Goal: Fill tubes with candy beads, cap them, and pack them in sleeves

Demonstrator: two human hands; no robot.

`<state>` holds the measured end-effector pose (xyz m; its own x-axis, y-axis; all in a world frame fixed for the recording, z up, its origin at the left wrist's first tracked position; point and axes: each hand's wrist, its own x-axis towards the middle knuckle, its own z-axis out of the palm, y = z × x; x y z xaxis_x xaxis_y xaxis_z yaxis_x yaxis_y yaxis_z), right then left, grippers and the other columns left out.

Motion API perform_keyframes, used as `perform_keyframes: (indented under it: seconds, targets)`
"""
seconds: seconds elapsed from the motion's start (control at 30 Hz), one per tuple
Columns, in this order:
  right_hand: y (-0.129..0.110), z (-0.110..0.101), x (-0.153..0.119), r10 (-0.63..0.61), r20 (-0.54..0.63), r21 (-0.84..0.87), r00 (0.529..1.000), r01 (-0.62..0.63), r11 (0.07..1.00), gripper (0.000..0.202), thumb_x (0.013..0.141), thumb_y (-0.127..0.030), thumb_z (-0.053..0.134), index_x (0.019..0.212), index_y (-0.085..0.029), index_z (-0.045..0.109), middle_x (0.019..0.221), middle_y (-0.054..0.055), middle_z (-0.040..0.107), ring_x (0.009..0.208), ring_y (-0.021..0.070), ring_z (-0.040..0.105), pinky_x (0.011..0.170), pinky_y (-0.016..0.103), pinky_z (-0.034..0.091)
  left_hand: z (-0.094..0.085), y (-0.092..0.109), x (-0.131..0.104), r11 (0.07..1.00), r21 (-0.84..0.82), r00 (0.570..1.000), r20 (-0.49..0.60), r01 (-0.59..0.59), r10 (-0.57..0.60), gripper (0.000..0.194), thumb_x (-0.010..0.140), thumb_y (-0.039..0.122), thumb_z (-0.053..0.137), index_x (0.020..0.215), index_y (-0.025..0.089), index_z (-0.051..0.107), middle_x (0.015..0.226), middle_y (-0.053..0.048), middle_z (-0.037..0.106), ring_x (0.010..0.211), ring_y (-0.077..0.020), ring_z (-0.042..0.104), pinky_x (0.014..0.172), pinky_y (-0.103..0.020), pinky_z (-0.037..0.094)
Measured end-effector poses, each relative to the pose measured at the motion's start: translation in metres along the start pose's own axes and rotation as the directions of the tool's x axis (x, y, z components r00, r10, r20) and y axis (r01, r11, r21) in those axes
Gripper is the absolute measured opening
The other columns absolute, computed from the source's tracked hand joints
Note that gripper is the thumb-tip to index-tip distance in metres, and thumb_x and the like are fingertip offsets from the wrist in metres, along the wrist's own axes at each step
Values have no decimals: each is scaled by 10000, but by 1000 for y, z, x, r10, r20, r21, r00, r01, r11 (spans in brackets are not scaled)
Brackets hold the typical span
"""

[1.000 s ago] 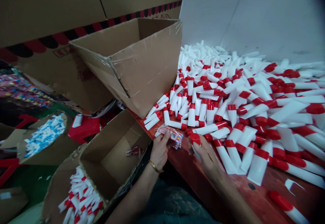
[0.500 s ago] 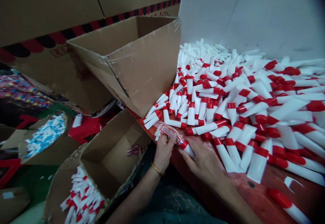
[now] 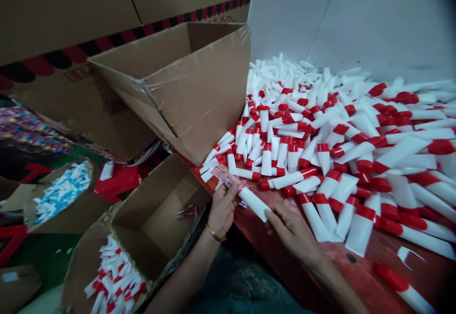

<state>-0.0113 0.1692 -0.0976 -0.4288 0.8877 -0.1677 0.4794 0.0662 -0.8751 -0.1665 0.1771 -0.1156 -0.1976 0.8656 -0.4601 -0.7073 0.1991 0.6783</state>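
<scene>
My left hand (image 3: 221, 209) is closed around a clear printed plastic sleeve (image 3: 224, 176), pinching it between thumb and fingers. A white squeeze tube (image 3: 253, 202) sits cap end first in the sleeve, its white body sticking out toward the lower right. At the tube's flat tail my right hand (image 3: 290, 228) touches it with its fingertips; its other fingers are curled and partly hidden. Beside and beyond both hands spreads a large heap of white tubes with red caps (image 3: 292, 155) on the red table (image 3: 265, 240).
A tall cardboard box (image 3: 199, 109) stands at the table's far left. Below left, an open carton (image 3: 142, 219) holds a few printed sleeved pieces. Another box contains red-and-white tubes (image 3: 116, 276); farther left lie blue-and-white ones (image 3: 64, 190). A pale panel (image 3: 349, 24) rises behind the heap.
The tube has slid into the sleeve, its red cap now inside the sleeve's open end. My right hand has shifted from around the tube's body back to its tail.
</scene>
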Motion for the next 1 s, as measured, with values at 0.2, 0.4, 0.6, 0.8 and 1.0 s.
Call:
perform_keyframes:
  seconds: [0.2, 0.4, 0.6, 0.8, 1.0]
  targets:
    - [2, 9, 7, -9, -155, 55, 988, 17, 998, 293, 878, -405, 414, 769, -169, 550, 566, -11, 547, 482, 126, 531, 484, 224, 404, 8, -26, -13, 985, 170, 991, 129, -7, -15, 340, 648, 405, 704, 793, 109, 623, 702, -25, 633, 615, -86, 541, 602, -202, 408]
    - [8, 9, 8, -41, -41, 96, 998, 45, 994, 274, 875, -371, 427, 905, -160, 600, 697, 23, 631, 554, 139, 590, 536, 223, 457, 7, -14, -8, 997, 60, 990, 132, -48, 39, 457, 650, 406, 706, 1000, 146, 568, 881, -71, 671, 816, -162, 614, 712, -253, 458]
    - [14, 6, 10, -120, -71, -46, 990, 117, 992, 270, 878, -342, 415, 883, -170, 623, 688, 33, 646, 577, 151, 596, 546, 236, 448, 3, -24, -11, 990, 139, 989, 147, -29, 8, 434, 673, 484, 654, 861, 98, 592, 766, -86, 668, 599, -127, 593, 498, -201, 431]
    - [8, 23, 15, 31, -12, 148, 999, -29, 989, 320, 873, -385, 406, 840, -146, 616, 693, 29, 647, 502, 128, 582, 496, 228, 455, -4, -26, -4, 975, 222, 993, 121, -15, -12, 449, 649, 495, 663, 862, 109, 577, 771, -67, 657, 562, -121, 575, 446, -198, 413]
    - [5, -5, -14, -23, -150, -158, 988, -1, 988, 310, 865, -390, 452, 1039, -174, 590, 878, 48, 670, 708, 162, 619, 643, 273, 483, -71, 4, -1, 853, 522, 964, -228, 2, 137, 389, 659, 482, 630, 868, 158, 579, 831, -52, 667, 707, -180, 633, 626, -296, 517]
